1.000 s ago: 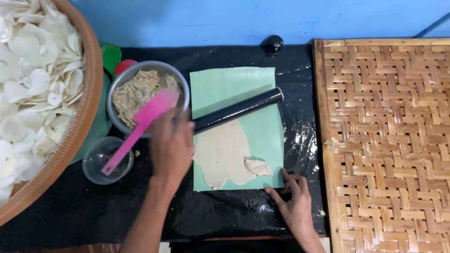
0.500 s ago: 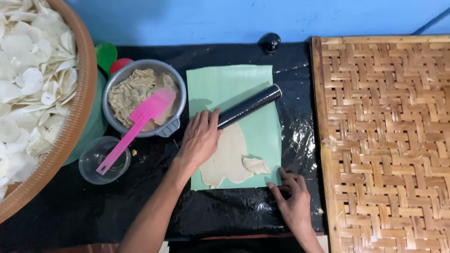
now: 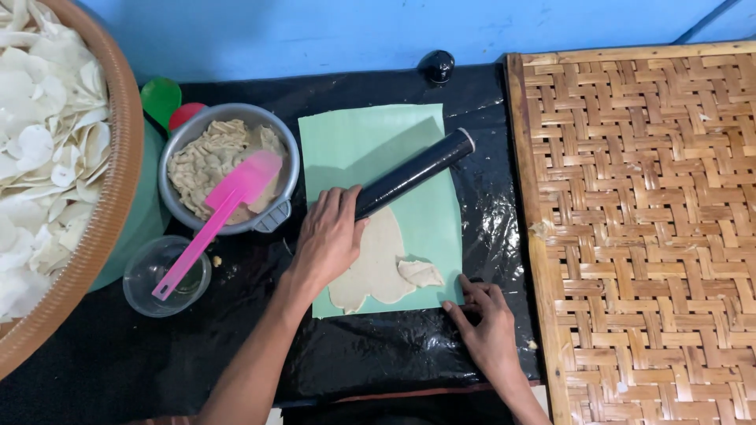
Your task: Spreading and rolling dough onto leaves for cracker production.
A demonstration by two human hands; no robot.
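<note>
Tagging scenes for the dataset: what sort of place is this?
Likely a small home food workshop making crackers or chips: flattened dough on a green sheet with a black roller, a bowl of dough, and a basket of white chips.
</note>
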